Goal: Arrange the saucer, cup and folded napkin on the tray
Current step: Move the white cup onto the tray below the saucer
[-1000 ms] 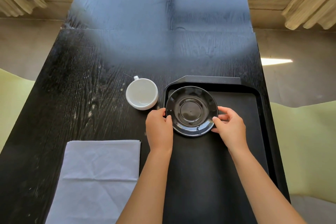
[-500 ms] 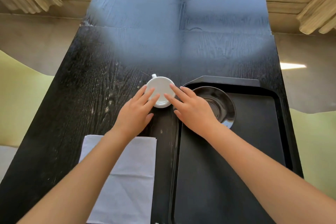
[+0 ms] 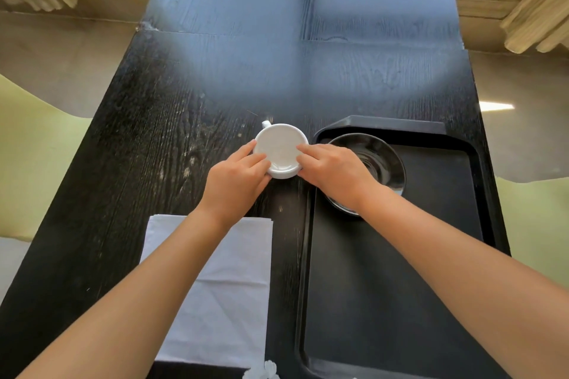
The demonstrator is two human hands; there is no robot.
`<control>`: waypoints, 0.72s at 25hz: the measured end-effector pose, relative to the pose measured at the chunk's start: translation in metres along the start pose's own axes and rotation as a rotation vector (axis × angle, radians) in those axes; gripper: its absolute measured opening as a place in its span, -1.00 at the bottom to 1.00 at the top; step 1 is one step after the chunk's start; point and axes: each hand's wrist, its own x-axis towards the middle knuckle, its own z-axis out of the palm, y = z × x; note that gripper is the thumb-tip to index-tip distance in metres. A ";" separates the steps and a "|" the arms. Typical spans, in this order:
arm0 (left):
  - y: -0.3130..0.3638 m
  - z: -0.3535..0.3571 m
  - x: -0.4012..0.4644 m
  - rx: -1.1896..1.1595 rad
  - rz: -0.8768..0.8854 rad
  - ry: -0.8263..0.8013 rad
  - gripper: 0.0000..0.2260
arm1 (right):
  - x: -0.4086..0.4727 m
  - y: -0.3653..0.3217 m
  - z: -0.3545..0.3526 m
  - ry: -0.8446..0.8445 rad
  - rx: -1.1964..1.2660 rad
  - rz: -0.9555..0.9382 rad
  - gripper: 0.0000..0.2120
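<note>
A white cup (image 3: 279, 146) stands on the black table just left of the black tray (image 3: 431, 255), its handle pointing away from me. My left hand (image 3: 235, 183) holds the cup's left side and my right hand (image 3: 334, 172) holds its right side, fingers over the rim. A glossy black saucer (image 3: 380, 160) lies in the tray's far left corner, partly hidden by my right wrist. The folded white napkin (image 3: 221, 292) lies flat on the table, near me and left of the tray, under my left forearm.
The dark wooden table (image 3: 147, 163) runs far ahead. A small white object (image 3: 264, 371) shows at the near edge. Pale green seats (image 3: 30, 144) flank the table on both sides.
Both hands left the saucer on the tray and moved left to the cup. They now close around its sides. The view has shifted left and nearer.
</note>
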 end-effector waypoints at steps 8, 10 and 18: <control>0.088 -0.056 -0.063 -0.078 0.157 0.193 -0.90 | -0.114 -0.070 -0.078 0.163 0.010 0.110 -0.90; 0.109 -0.058 -0.086 -0.120 0.165 0.173 -0.91 | -0.144 -0.091 -0.087 0.134 0.028 0.147 -0.90; 0.151 -0.046 -0.146 -0.207 0.169 0.044 -0.86 | -0.213 -0.136 -0.077 0.047 0.070 0.203 -0.89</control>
